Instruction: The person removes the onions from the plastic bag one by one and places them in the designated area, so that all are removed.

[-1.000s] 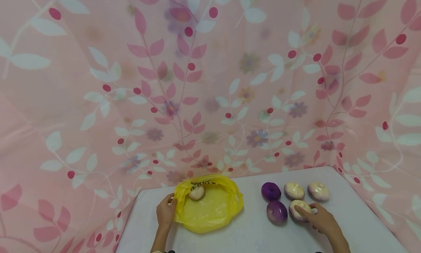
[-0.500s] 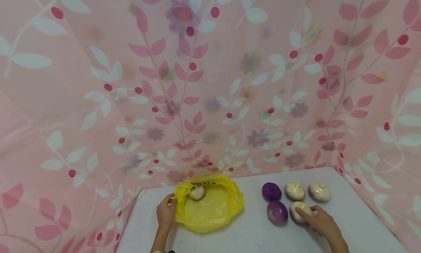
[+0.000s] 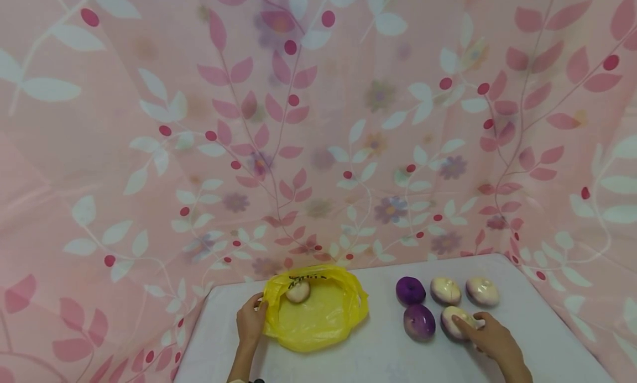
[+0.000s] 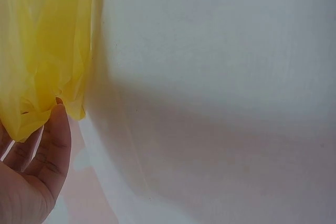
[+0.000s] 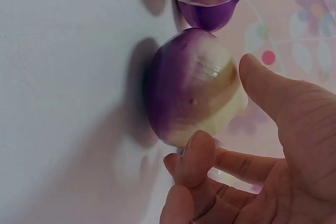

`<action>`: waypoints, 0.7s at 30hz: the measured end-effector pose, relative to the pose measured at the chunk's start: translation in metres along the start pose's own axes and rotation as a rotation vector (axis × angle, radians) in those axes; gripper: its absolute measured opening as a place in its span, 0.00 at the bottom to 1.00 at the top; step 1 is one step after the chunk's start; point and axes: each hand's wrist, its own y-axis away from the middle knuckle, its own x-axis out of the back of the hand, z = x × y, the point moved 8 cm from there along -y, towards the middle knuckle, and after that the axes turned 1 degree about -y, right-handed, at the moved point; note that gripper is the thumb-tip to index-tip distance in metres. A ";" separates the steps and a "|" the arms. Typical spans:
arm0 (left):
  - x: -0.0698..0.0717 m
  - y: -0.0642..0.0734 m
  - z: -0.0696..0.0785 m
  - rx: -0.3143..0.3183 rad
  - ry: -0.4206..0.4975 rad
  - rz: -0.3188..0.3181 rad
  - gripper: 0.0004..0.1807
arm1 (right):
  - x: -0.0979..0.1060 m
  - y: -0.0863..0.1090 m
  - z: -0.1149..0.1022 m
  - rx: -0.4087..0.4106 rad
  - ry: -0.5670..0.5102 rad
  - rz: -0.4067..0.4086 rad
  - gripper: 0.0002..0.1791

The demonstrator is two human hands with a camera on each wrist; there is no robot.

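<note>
My left hand (image 3: 250, 321) pinches the left edge of a yellow plastic bag (image 3: 313, 333). The bag's mouth is spread wide, and a pale round thing (image 3: 297, 292), perhaps a turnip, lies inside. In the left wrist view, the curled fingers (image 4: 56, 145) meet the gathered plastic. On the right, my right hand (image 3: 492, 339) has thumb and fingers around a cream-and-purple turnip (image 3: 452, 323). The right wrist view shows that turnip (image 5: 189, 87) beside the table surface, fingertips at its lower side, and a narrow gap by the thumb.
Two purple turnips (image 3: 419, 322) stand left of the right hand's turnip. Behind it are two cream-topped turnips (image 3: 445, 290). White cloth covers the table (image 3: 378, 344). A pink leaf-patterned curtain (image 3: 318, 151) hangs close behind it.
My right hand and its turnip have shifted slightly right, away from the purple turnip beside it. The left hand and the yellow bag stay put.
</note>
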 end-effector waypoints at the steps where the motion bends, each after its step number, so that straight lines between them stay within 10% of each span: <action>1: 0.000 0.000 0.000 0.001 0.000 -0.001 0.13 | 0.001 0.001 -0.001 0.005 0.003 0.000 0.52; 21: 0.002 0.001 0.002 0.000 -0.003 -0.008 0.13 | 0.028 0.004 -0.033 0.121 0.030 0.095 0.45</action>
